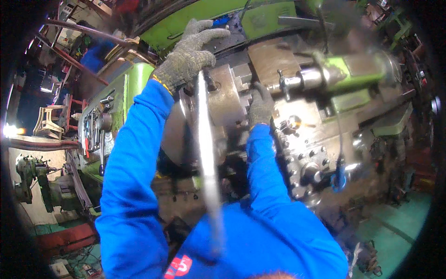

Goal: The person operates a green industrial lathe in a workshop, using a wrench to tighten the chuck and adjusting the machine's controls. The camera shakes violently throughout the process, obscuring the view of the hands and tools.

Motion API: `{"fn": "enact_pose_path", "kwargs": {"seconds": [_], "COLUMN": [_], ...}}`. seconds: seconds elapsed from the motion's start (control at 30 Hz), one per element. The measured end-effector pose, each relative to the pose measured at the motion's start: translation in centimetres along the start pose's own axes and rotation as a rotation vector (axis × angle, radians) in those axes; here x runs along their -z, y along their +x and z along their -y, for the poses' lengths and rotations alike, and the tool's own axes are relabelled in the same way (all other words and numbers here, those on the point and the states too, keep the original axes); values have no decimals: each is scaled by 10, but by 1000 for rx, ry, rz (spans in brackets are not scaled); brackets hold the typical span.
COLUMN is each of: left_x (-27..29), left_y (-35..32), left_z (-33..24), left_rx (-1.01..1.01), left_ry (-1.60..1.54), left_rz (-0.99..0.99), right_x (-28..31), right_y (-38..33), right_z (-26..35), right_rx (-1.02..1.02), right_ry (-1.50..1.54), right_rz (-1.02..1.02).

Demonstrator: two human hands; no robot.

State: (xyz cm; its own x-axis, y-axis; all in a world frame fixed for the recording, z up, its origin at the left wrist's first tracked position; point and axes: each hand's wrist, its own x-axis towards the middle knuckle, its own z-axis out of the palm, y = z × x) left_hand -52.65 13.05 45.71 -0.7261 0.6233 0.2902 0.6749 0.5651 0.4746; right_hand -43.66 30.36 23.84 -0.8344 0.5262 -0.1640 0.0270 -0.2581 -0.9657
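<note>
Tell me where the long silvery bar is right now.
In the head view, the long silvery bar runs down the centre, between the two blue sleeves; its top end meets the lathe chuck just under the gloved left hand.

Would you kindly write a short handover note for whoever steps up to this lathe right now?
Left hand: gloved, resting on top of the lathe chuck; grip unclear.
Right hand: gloved, at the chuck's right side, fingers hidden.
A long shiny bar stands out of the chuck toward the person, blurred.
The green tailstock sits to the right, apart from the chuck.
Loose tools lie in the tray on the left.
Done or left: cannot tell whether anything is tightened.
</note>
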Motion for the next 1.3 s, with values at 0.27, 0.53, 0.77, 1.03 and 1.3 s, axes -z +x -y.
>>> {"fn": "enact_pose_path", "kwargs": {"seconds": [0.27, 0.53, 0.77, 1.03, 1.3], "left_x": [3, -11, -21, -27, -30], "left_y": [-6, -13, -40, -51, -59], "left_z": [-32, -64, -75, -96, -90], "left_rx": [237, 462, 224, 334, 254], "left_ry": [558, 726, 888, 670, 655], "left_rz": [164, 122, 0, 13, -33], "right_x": [6, 10, 8, 12, 10], "right_y": [5, -1, -3, -3, -2], "right_z": [-19, -10, -20, -25, -24], "right_rx": [167, 33, 102, 114, 133], "right_ry": [-17, 101, 103, 65, 93], "right_rz": [-6, 29, 21, 27, 14]}}
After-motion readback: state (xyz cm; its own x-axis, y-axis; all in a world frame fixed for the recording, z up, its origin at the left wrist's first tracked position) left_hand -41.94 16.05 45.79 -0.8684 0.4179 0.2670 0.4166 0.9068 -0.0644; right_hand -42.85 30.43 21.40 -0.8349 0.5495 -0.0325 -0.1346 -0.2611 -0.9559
